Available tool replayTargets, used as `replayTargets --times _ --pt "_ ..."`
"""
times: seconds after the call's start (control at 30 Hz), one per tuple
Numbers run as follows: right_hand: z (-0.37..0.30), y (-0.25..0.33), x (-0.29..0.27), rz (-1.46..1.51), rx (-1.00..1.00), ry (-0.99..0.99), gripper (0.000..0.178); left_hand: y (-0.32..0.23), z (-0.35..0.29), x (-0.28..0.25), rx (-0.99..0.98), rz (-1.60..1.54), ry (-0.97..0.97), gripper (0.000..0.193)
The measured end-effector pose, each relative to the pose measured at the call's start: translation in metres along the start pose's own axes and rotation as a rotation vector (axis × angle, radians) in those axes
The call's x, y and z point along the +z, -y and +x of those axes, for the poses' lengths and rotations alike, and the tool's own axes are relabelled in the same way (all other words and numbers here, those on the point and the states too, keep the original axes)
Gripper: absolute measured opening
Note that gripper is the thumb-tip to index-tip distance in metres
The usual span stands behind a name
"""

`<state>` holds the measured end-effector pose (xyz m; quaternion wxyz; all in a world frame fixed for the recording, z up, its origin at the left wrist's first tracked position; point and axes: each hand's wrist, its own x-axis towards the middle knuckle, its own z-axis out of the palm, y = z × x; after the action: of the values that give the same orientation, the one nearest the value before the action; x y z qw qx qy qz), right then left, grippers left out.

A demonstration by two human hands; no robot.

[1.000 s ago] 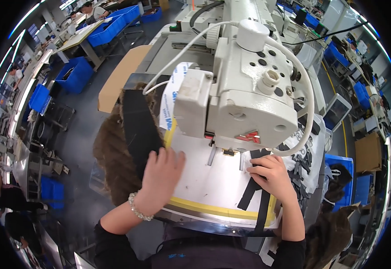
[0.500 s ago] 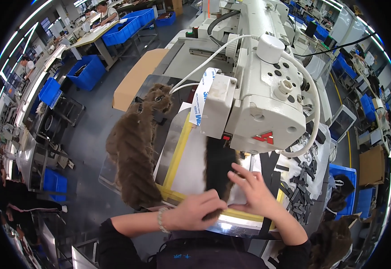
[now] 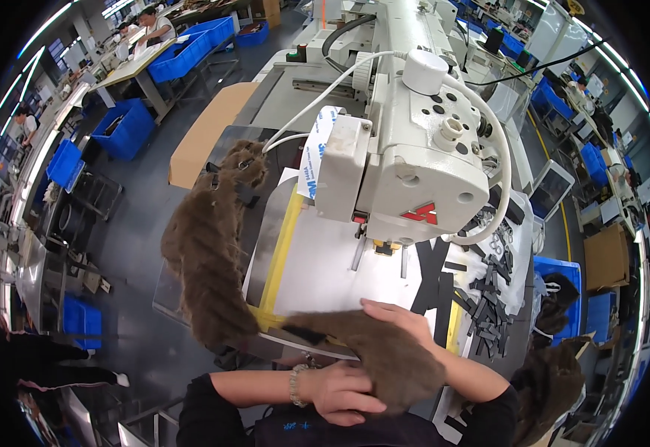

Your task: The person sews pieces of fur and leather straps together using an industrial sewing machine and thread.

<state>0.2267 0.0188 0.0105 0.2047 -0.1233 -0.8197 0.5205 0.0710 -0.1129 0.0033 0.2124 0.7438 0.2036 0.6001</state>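
Note:
A brown fur strip (image 3: 392, 354) with a dark backing hangs folded over the near edge of the sewing bed, fur side up. My left hand (image 3: 340, 391) is closed at its near lower edge, partly under the fur. At the strip's upper right edge, my right hand (image 3: 396, 316) grips it, with the fur covering part of the palm. Just beyond lies the white work plate (image 3: 325, 276) framed in yellow tape (image 3: 274, 261), beneath the head of a white industrial sewing machine (image 3: 425, 179).
A pile of brown fur pieces with metal buckles (image 3: 209, 261) lies on the left. Black strap pieces (image 3: 489, 290) are scattered on the right, beside a blue bin (image 3: 571, 298) with dark fur. Low over the plate sits the machine's clamp (image 3: 386, 248).
The fur strip has come out from under the machine head toward me and turned over from black backing to brown fur. Both hands moved with it, and the white plate is uncovered.

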Motion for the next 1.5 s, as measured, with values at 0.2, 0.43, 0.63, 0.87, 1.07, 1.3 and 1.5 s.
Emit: replayTargets --times 0.2,0.43,0.63,0.87,1.07,1.3,1.5 --pt "-0.013 0.020 -0.018 -0.231 -0.193 -0.066 0.039 0.015 -0.013 -0.039 -0.184 0.402 -0.131 0.038" --pt "-0.050 0.005 0.011 -0.216 -0.191 0.033 0.049 0.019 -0.007 -0.060 -0.664 0.566 0.231 0.045" --pt "-0.041 0.010 0.012 -0.756 -0.285 0.000 0.064 0.027 -0.015 -0.050 -0.505 0.696 0.507 0.030" --pt "-0.017 -0.006 0.000 -0.621 -0.069 0.037 0.065 0.027 0.017 -0.052 -0.474 0.751 0.536 0.021" --pt "-0.020 -0.018 0.003 -0.697 -0.122 0.118 0.036 0.041 0.006 -0.043 -0.401 0.802 0.613 0.014" --pt "-0.021 -0.018 0.007 -0.878 -0.228 0.050 0.026 0.035 0.009 -0.039 -0.378 0.899 0.674 0.016" --pt "-0.019 -0.023 0.012 -0.922 -0.290 0.016 0.020 0.059 0.043 -0.063 -0.370 0.986 0.676 0.035"
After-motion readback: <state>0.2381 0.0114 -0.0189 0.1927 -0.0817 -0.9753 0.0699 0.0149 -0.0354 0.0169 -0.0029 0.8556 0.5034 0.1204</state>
